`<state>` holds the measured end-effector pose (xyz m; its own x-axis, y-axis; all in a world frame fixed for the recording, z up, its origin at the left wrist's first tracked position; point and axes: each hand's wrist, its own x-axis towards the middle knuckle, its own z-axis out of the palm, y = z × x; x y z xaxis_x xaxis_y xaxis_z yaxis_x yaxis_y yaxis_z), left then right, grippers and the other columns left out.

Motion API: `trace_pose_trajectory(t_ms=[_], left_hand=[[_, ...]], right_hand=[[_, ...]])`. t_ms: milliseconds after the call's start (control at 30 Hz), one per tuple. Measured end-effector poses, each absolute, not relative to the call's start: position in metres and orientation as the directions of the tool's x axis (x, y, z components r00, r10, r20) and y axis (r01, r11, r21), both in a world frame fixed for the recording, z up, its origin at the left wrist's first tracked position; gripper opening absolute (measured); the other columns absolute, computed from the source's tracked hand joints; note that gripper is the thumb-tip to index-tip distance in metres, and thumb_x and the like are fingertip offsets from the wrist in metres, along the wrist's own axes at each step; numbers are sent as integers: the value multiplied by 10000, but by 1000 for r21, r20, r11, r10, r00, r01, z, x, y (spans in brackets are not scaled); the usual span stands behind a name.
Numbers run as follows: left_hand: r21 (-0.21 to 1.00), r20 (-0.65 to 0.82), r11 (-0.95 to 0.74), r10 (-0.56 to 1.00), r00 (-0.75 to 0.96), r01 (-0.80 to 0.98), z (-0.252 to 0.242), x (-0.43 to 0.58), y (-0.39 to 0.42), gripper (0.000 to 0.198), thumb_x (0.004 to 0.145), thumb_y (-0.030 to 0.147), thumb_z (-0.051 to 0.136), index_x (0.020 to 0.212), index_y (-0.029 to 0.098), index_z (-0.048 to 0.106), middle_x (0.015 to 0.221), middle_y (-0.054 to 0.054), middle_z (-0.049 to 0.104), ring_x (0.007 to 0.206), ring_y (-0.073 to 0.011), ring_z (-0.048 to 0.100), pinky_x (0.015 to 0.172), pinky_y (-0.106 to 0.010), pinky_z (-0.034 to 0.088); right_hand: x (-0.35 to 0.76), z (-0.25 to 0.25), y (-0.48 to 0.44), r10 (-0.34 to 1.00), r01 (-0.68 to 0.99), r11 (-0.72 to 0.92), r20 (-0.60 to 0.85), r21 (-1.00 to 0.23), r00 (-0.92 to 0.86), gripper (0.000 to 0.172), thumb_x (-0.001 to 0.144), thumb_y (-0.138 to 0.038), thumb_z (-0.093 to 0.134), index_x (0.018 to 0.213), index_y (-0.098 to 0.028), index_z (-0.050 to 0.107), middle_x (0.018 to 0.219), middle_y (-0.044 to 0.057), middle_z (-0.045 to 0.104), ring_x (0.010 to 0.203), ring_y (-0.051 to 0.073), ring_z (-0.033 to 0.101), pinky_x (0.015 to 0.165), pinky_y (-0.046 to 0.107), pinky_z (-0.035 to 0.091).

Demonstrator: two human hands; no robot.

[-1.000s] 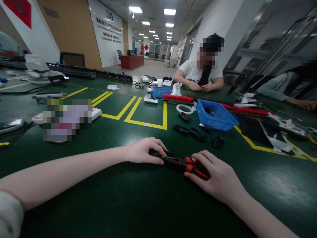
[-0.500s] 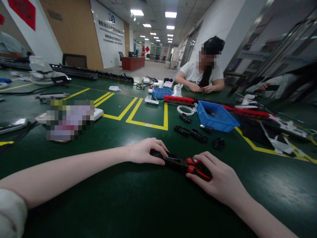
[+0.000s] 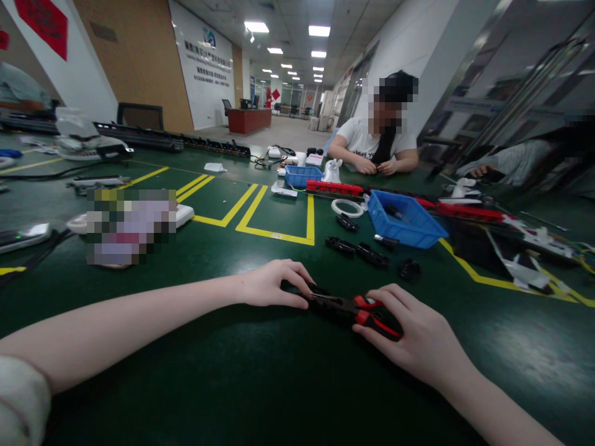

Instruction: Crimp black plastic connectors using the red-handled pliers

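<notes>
Red-handled pliers [image 3: 372, 314] are held flat on the bench [image 3: 260, 378] close to its near edge, the right hand [image 3: 413, 337] curled shut over the handles. A small black part [image 3: 290, 287] at the pliers' nose is clasped under the left hand's [image 3: 269, 285] bent fingers. A blue bin [image 3: 418, 232] stands farther in

Cluttered green bench [image 3: 260, 384]
Blue bin [image 3: 405, 231] beside a white ring [image 3: 348, 207]; black connectors [image 3: 357, 250] lie near it; yellow lines [image 3: 274, 233] mark the top; a person [image 3: 372, 145] sits opposite.
</notes>
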<state>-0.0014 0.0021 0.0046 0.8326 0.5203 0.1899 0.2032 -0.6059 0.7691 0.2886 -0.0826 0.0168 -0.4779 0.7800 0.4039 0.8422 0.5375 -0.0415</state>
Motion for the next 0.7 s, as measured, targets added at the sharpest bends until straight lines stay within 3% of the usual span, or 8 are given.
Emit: trace_pose_trajectory(t_ms=[200,433,700], left_hand=[[743,199,-633,517,833,216,6,-2,0,158,860,233,716,1012,212,754,1188,-71,647,1088,-209,609,964,-377,456],[613,281,-764,452,846,204,4,-2,-2,171,881,241,692,1040,214,749,1178,-85,645,1070,-216,606,931,-368,458],[746,203,-631,523,828,215,4,-1,1,165,861,246,715,1011,185,741,1182,-72,645,1085,-198,607,966,-353,454]], right_hand=[[288,17,-83,786,845,532,398,-48,-472,359,853,-536,591,1008,-214,622,970,75,666,780,193,672,641,307,551],[289,18,-82,781,843,536,399,-34,-481,381,852,-546,593,1019,-204,616,969,80,663,772,193,671,637,308,551],[287,16,-80,795,845,533,371,-48,-480,379,863,-534,587,1034,-197,613,999,86,662,807,194,673,662,306,556]])
